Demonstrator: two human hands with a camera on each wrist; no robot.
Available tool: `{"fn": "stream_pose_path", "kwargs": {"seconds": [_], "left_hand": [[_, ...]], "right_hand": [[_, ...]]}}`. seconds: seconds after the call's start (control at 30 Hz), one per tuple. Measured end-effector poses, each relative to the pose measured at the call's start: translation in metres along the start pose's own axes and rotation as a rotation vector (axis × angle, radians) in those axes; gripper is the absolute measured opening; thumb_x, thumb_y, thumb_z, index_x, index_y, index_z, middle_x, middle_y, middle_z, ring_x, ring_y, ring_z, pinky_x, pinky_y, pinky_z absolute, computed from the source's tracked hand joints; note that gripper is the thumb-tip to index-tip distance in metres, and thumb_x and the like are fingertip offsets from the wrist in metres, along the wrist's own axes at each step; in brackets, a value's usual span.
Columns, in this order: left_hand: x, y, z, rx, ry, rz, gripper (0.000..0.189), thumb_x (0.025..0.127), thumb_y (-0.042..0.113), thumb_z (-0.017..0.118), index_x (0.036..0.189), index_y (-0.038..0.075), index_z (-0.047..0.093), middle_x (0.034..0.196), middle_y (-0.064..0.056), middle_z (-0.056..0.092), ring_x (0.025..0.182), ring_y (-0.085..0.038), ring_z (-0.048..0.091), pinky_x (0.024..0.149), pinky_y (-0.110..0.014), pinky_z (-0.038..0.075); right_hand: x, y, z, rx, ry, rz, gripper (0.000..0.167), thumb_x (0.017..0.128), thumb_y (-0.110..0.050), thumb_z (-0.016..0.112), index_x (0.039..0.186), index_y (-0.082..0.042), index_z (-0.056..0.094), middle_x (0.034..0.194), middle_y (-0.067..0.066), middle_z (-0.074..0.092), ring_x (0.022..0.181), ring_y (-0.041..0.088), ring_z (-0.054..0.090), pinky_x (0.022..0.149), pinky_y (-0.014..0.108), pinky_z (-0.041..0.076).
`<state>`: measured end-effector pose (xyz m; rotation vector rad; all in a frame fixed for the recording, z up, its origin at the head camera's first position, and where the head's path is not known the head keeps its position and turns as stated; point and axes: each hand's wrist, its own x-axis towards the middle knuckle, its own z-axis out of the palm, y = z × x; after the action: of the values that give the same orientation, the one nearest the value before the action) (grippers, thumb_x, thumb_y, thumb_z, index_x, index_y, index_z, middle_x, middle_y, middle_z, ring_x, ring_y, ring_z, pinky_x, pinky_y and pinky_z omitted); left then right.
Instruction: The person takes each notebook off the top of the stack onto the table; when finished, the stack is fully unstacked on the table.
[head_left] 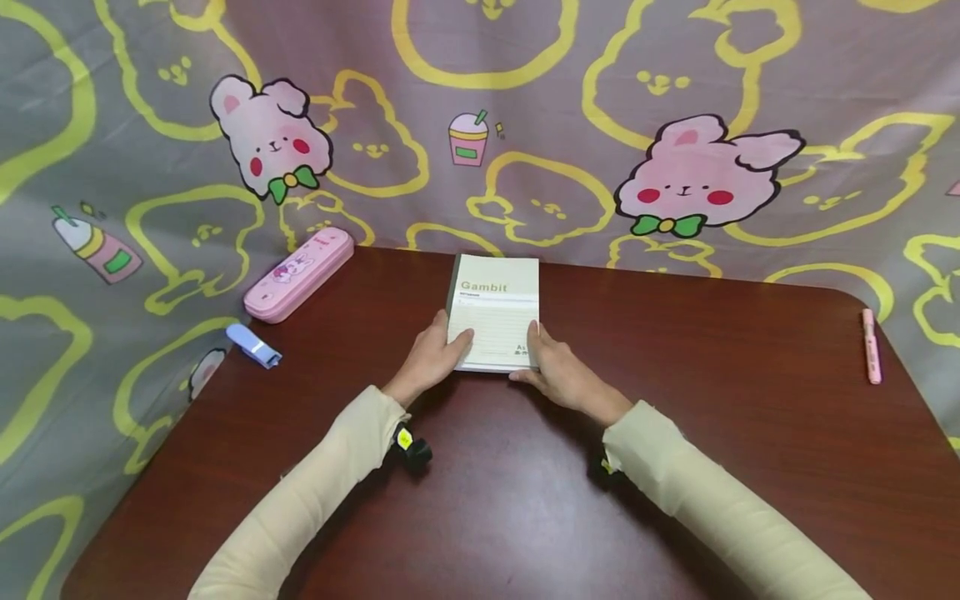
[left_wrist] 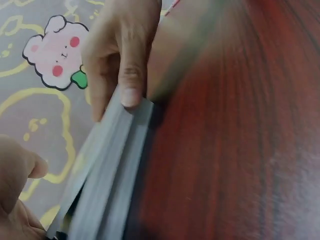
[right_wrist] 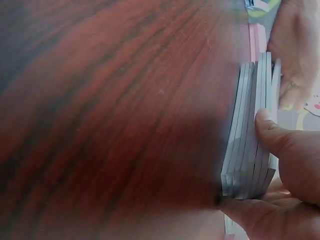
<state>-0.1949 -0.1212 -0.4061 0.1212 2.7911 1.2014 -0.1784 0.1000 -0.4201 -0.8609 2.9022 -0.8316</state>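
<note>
A stack of several notebooks (head_left: 497, 312) lies toward the back middle of the table, its top cover pale and printed "Gambit". My left hand (head_left: 433, 352) holds the stack's left side, thumb over the top cover near the front corner. On the opposite side, my right hand (head_left: 561, 367) grips the front right corner, with fingers along the right side and the thumb at the near edge. The right wrist view shows the notebook edges (right_wrist: 245, 130) layered between the two hands. In the left wrist view a narrow gap shows under the uppermost notebook (left_wrist: 82, 165).
A pink pencil case (head_left: 300, 275) lies at the back left of the brown table (head_left: 480, 500). In front of it is a light blue, stapler-shaped object (head_left: 253, 346). Near the right edge lies a pink highlighter (head_left: 871, 346). A rabbit-print curtain (head_left: 540, 125) hangs behind the table.
</note>
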Motion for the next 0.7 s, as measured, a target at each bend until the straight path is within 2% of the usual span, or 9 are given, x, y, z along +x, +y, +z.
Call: {"fn": "stream_pose_path", "kwargs": {"seconds": [0.03, 0.1, 0.23, 0.27, 0.33, 0.5, 0.6, 0.63, 0.7], "left_hand": [[0.0, 0.003, -0.001, -0.001, 0.007, 0.001, 0.078, 0.098, 0.036, 0.048, 0.148, -0.013, 0.016, 0.155, -0.029, 0.024, 0.145, -0.034, 0.027, 0.119, -0.042, 0.024], [0.001, 0.008, -0.003, 0.007, 0.043, 0.031, 0.072, 0.098, 0.032, 0.049, 0.147, -0.012, 0.022, 0.152, -0.029, 0.032, 0.141, -0.035, 0.033, 0.117, -0.044, 0.029], [0.003, 0.019, -0.004, 0.004, 0.158, 0.099, 0.045, 0.093, 0.013, 0.053, 0.132, -0.008, 0.047, 0.126, -0.027, 0.058, 0.121, -0.038, 0.055, 0.102, -0.048, 0.044], [0.004, 0.022, -0.004, -0.014, 0.185, 0.105, 0.04, 0.091, 0.009, 0.053, 0.128, -0.006, 0.05, 0.118, -0.025, 0.062, 0.115, -0.039, 0.058, 0.098, -0.049, 0.046], [0.004, 0.024, -0.003, -0.069, 0.217, 0.084, 0.045, 0.087, 0.002, 0.052, 0.131, -0.005, 0.049, 0.119, -0.025, 0.063, 0.116, -0.036, 0.058, 0.099, -0.047, 0.046], [0.007, 0.021, 0.001, -0.247, 0.204, -0.026, 0.062, 0.088, -0.004, 0.047, 0.148, 0.004, 0.036, 0.145, -0.018, 0.047, 0.131, -0.024, 0.044, 0.112, -0.039, 0.035], [0.008, 0.018, 0.001, -0.378, 0.175, -0.062, 0.057, 0.089, -0.006, 0.045, 0.145, 0.006, 0.043, 0.145, -0.015, 0.047, 0.123, -0.019, 0.045, 0.106, -0.031, 0.038], [0.009, 0.016, 0.0, -0.407, 0.174, -0.067, 0.055, 0.09, -0.006, 0.044, 0.144, 0.006, 0.045, 0.143, -0.015, 0.049, 0.113, -0.019, 0.051, 0.097, -0.029, 0.044], [0.01, 0.014, -0.002, -0.475, 0.166, -0.075, 0.054, 0.091, -0.007, 0.043, 0.144, 0.007, 0.045, 0.142, -0.015, 0.048, 0.104, -0.015, 0.051, 0.086, -0.021, 0.045]], "right_hand": [[0.0, 0.001, 0.0, 0.0, 0.002, 0.0, 0.089, 0.088, -0.026, 0.07, 0.142, 0.023, 0.018, 0.148, 0.04, 0.026, 0.12, 0.044, 0.054, 0.096, 0.047, 0.05], [0.0, 0.002, -0.001, 0.001, 0.005, -0.001, 0.089, 0.088, -0.026, 0.07, 0.142, 0.024, 0.019, 0.147, 0.041, 0.026, 0.123, 0.045, 0.052, 0.097, 0.047, 0.049], [-0.001, 0.002, -0.002, 0.012, 0.011, 0.011, 0.09, 0.088, -0.027, 0.07, 0.142, 0.023, 0.019, 0.147, 0.041, 0.025, 0.13, 0.046, 0.044, 0.102, 0.047, 0.046], [-0.001, 0.001, -0.002, 0.019, 0.012, 0.013, 0.09, 0.088, -0.027, 0.07, 0.142, 0.023, 0.019, 0.147, 0.041, 0.025, 0.13, 0.045, 0.043, 0.102, 0.048, 0.045], [-0.001, 0.0, -0.002, 0.034, 0.013, 0.008, 0.09, 0.088, -0.027, 0.07, 0.142, 0.023, 0.018, 0.147, 0.041, 0.025, 0.131, 0.045, 0.042, 0.103, 0.047, 0.045], [-0.001, -0.001, -0.002, 0.066, 0.012, -0.002, 0.091, 0.087, -0.026, 0.071, 0.144, 0.021, 0.017, 0.148, 0.038, 0.028, 0.13, 0.042, 0.046, 0.102, 0.047, 0.046], [-0.002, 0.002, -0.002, 0.091, 0.021, 0.004, 0.089, 0.087, -0.024, 0.072, 0.146, 0.016, 0.019, 0.144, 0.031, 0.042, 0.123, 0.037, 0.054, 0.097, 0.046, 0.049], [-0.002, 0.002, -0.003, 0.099, 0.024, 0.005, 0.087, 0.087, -0.024, 0.072, 0.147, 0.014, 0.022, 0.14, 0.029, 0.048, 0.12, 0.034, 0.058, 0.095, 0.045, 0.05], [-0.004, 0.004, -0.004, 0.11, 0.03, 0.002, 0.083, 0.087, -0.023, 0.072, 0.146, 0.011, 0.025, 0.134, 0.025, 0.055, 0.114, 0.032, 0.062, 0.091, 0.044, 0.052]]}}
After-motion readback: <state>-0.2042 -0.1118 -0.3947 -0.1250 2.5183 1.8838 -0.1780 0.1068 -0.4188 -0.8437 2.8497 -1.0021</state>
